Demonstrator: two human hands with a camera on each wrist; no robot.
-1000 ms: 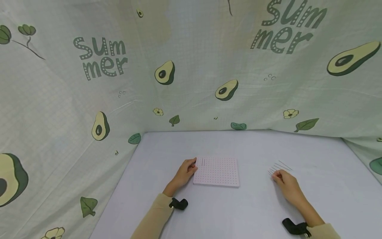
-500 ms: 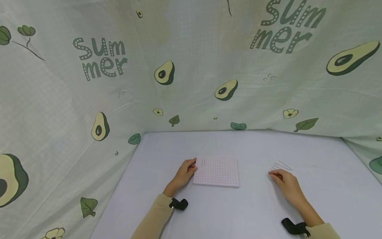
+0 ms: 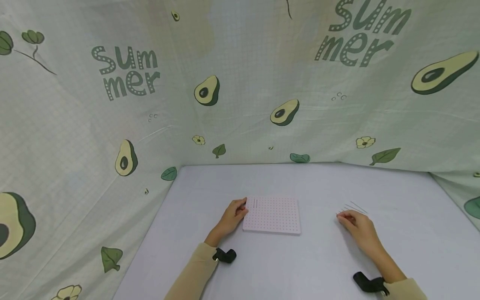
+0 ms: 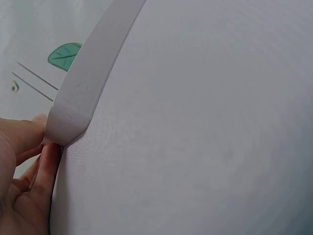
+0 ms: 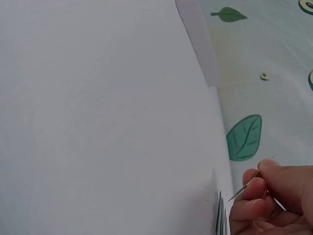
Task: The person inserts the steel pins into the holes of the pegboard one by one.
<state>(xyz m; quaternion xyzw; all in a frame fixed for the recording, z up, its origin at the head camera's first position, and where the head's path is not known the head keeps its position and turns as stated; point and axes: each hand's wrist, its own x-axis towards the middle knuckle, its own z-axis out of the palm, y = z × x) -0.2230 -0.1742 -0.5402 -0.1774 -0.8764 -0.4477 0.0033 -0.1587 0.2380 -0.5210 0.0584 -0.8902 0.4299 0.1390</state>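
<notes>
A pale pink board (image 3: pixel 272 221) with rows of small dots or holes lies on the white table. Two thin dark needles (image 4: pixel 35 81) stand up from it near its far left corner. My left hand (image 3: pixel 228 221) grips the board's left edge, thumb on one face and fingers against the other in the left wrist view. To the right of the board, my right hand (image 3: pixel 361 233) pinches one thin metal needle (image 5: pixel 243 189) between thumb and fingers, slightly raised. Several more needles (image 3: pixel 356 207) lie on the table beside those fingertips, partly hidden by the hand.
The white table (image 3: pixel 322 262) spreads around the board. A cloth backdrop (image 3: pixel 240 62) printed with avocados and leaves rises behind the table's far edge and along its sides. Black wrist cameras (image 3: pixel 225 256) are worn on both wrists.
My right hand has shifted slightly left and then lifted a little from the loose needles, with one needle now in its pinch. The left hand and the board have stayed put.
</notes>
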